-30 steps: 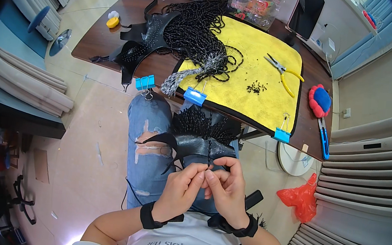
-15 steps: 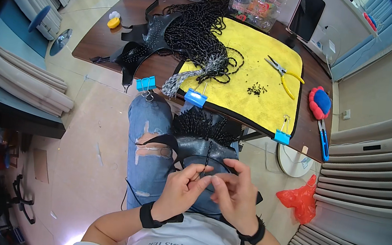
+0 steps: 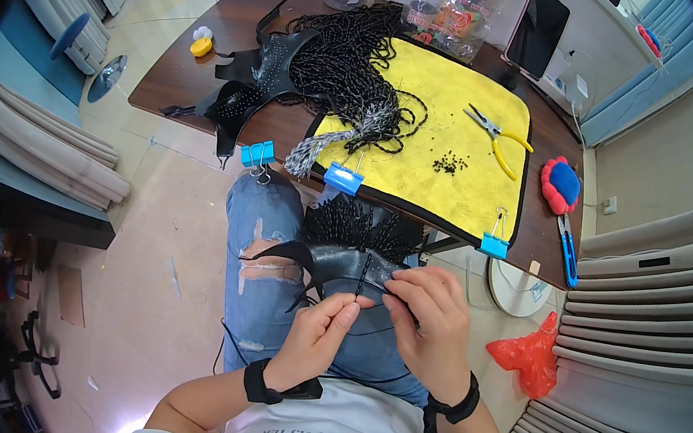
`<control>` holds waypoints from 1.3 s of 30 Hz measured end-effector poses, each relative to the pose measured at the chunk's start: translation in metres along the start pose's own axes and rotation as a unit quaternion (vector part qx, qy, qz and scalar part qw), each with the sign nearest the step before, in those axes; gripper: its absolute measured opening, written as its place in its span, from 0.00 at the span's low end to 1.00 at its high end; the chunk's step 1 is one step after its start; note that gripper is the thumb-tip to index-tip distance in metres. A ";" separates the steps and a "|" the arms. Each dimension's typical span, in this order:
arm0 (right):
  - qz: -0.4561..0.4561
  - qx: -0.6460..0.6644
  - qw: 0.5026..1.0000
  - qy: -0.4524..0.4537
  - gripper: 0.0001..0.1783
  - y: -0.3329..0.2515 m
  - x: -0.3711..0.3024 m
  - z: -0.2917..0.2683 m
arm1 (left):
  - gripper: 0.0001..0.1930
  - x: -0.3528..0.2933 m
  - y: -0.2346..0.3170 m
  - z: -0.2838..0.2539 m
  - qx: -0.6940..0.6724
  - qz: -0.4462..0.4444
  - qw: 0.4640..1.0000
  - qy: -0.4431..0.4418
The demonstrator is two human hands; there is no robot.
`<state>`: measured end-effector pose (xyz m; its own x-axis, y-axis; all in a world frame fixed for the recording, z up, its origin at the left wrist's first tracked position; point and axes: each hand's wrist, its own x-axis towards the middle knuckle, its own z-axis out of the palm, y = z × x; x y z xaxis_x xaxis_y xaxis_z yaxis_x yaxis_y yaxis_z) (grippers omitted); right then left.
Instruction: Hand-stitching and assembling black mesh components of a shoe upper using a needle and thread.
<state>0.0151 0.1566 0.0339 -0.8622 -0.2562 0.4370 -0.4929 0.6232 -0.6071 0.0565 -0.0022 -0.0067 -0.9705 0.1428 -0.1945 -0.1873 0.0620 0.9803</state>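
Observation:
Across my lap lies a black leather piece (image 3: 332, 260) with small studs and a fringe of thin black cords at its far side. One black braided cord (image 3: 365, 272) comes toward me over the leather, and its near end is pinched between thumb and finger of my left hand (image 3: 317, 330). Just to the right, my right hand (image 3: 435, 327) is closed, thumb against fingertips, beside the leather's right edge. Whatever is between those fingers is too small or too hidden to make out.
On the brown table (image 3: 164, 77) lie a yellow mat (image 3: 420, 178) with small black beads (image 3: 451, 163), yellow-handled pliers (image 3: 495, 135), black studded leather (image 3: 270, 64) with corded strands, a red-and-blue pincushion (image 3: 561, 185) and a blue cutter (image 3: 567, 248). Blue clips (image 3: 343, 178) grip the table edge.
My right hand has moved right and away from my left fingertips, and its spread fingers have closed. The left hand keeps its pinch, slightly lower left.

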 end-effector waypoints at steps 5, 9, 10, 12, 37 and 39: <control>-0.003 -0.007 1.000 -0.017 0.11 0.007 -0.004 0.005 | 0.14 0.003 -0.005 0.001 -0.016 -0.002 1.000 0.004; 0.005 -0.010 1.000 -0.016 0.11 0.008 -0.003 0.005 | 0.13 0.006 -0.008 0.000 -0.021 -0.004 1.000 0.003; 0.005 -0.010 1.000 -0.015 0.11 0.008 -0.002 0.005 | 0.13 0.007 -0.008 0.000 -0.028 -0.012 1.000 0.001; 0.006 -0.010 1.000 -0.013 0.11 0.007 -0.001 0.006 | 0.13 0.008 -0.010 -0.001 -0.042 -0.027 0.999 -0.003; 0.236 0.172 0.941 -0.171 0.05 0.027 0.048 0.027 | 0.11 0.024 -0.031 -0.011 0.008 0.069 0.997 0.027; 0.207 0.171 0.954 -0.135 0.05 0.032 0.046 0.030 | 0.14 0.023 -0.026 -0.020 -0.153 -0.058 0.986 -0.027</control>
<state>-0.0441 0.1422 0.0151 -0.9672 -0.2500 -0.0451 -0.0738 0.4463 -0.8918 0.0363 -0.0199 -0.0363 -0.9321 0.2049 -0.2986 -0.3410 -0.2192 0.9142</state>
